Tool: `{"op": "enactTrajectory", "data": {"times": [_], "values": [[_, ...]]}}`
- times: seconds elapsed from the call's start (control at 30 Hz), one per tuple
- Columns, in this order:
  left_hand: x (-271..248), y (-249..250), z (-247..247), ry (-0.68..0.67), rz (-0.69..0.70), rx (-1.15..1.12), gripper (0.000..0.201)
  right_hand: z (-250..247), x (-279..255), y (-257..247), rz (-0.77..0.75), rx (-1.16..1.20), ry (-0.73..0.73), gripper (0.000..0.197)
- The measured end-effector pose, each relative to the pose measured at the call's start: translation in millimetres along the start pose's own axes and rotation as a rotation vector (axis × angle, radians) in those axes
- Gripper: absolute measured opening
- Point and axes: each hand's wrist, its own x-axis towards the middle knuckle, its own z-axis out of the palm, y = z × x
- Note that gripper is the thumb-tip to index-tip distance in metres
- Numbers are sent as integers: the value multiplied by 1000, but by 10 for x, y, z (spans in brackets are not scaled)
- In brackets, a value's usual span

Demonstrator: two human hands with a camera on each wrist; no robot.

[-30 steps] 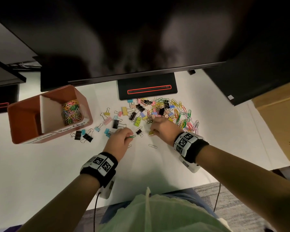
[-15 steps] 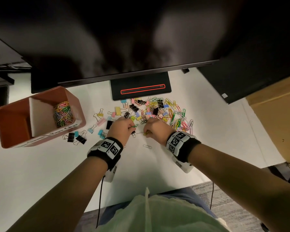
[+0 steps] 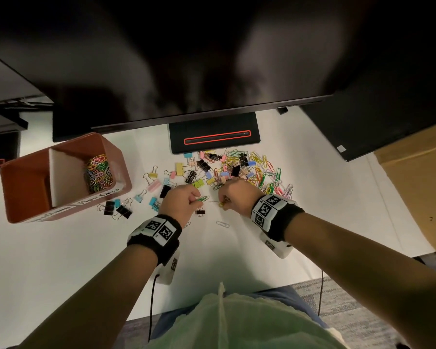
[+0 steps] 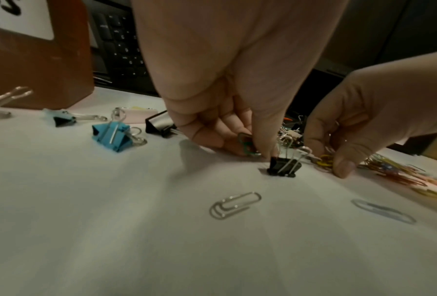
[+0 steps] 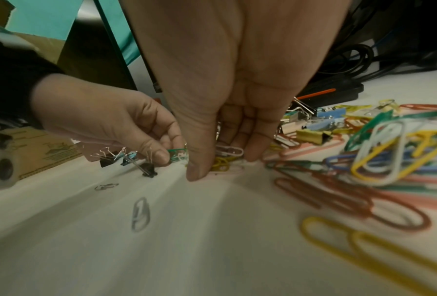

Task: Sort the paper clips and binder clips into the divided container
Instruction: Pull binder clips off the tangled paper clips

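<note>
**Both hands picking paper clips at the pile's near edge**

Left hand [image 3: 184,201] pinches green paper clips [image 3: 203,198] w/ thumb and forefinger, prob. gathering a batch before a trip. Right hand [image 3: 233,197] curls its fingers round a yellow paper clip [image 3: 221,204] just beside the pile [image 3: 239,172]. Divided container [image 3: 23,177] sits well left of the pile; paper clips in one compartment. Small black binder clip [image 4: 284,166] stands near the pile, by the left thumb.
</note>
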Motion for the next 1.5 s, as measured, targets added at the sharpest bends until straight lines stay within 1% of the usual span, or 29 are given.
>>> {"op": "enactTrajectory", "data": {"times": [0.07,0.13,0.2,0.33,0.43,0.5,0.57,0.63,0.77,0.87,1.0,1.07,1.17,1.3,1.4,1.5], "values": [[16,21,20,6,47,29,17,-1,-7,-11,-18,-42,-2,21],[39,45,49,-10,108,104,11,6,-29,-8,-37,-70,3,21],[68,82,58,-41,137,177,8,15,-53,7,-56,-85,17,22],[111,124,49,-105,162,294,11,27,-72,21,-73,-78,35,23],[95,121,46,-139,223,368,12,14,-71,16,-72,-79,35,23],[76,107,32,-144,262,370,10,5,-70,14,-65,-68,37,22],[62,91,10,-128,285,309,7,9,-74,9,-67,-56,41,22],[50,86,-14,-113,286,248,10,14,-76,14,-72,-37,43,21],[53,86,-58,-139,256,238,13,6,-96,61,-68,1,36,18],[8,15,-159,-91,238,189,10,23,-167,77,-83,9,6,17],[-188,-226,-313,-17,234,121,6,95,-286,23,-108,14,-38,18],[-332,-366,-306,-20,218,91,6,144,-327,-25,-114,15,-49,19],[-529,-497,-160,-46,210,48,6,244,-365,-110,-125,13,-52,22],[-604,-529,35,-27,218,91,5,370,-341,-187,-83,20,-53,23],[-576,-514,68,24,235,155,5,426,-292,-213,-48,-8,-7,21],[-547,-488,41,39,215,186,7,424,-264,-253,-12,-26,-9,21]]}}
